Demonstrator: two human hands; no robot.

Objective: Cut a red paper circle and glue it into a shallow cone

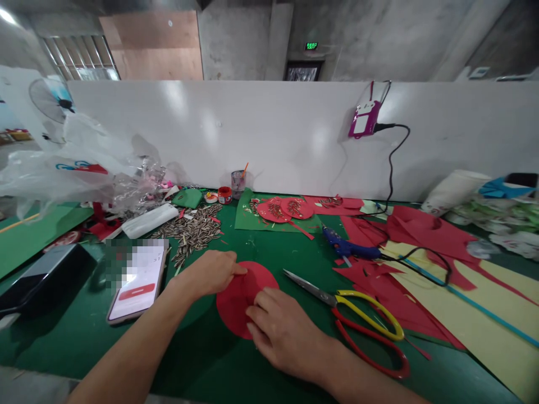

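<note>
A round piece of red paper [236, 306] lies in front of me on the green tabletop, with a faint crease across it. At its upper left edge my left hand [214, 273] is closed, its fingertips pinching or pressing the paper. My right hand [281, 328] rests on the lower right of the circle, fingers curled against it; the fingertips are partly hidden. To the right of that hand lies a pair of scissors [337, 300] with one yellow and one red handle, blades spread slightly and pointing up-left.
A blue glue gun [349, 247] with a black cord lies behind the scissors. Red paper scraps [391, 292] cover yellow sheets [497, 331] at right. Decorated red circles [275, 210] sit at the back. Sunflower seeds [196, 230], a phone [141, 278] and a black box [46, 275] are at left.
</note>
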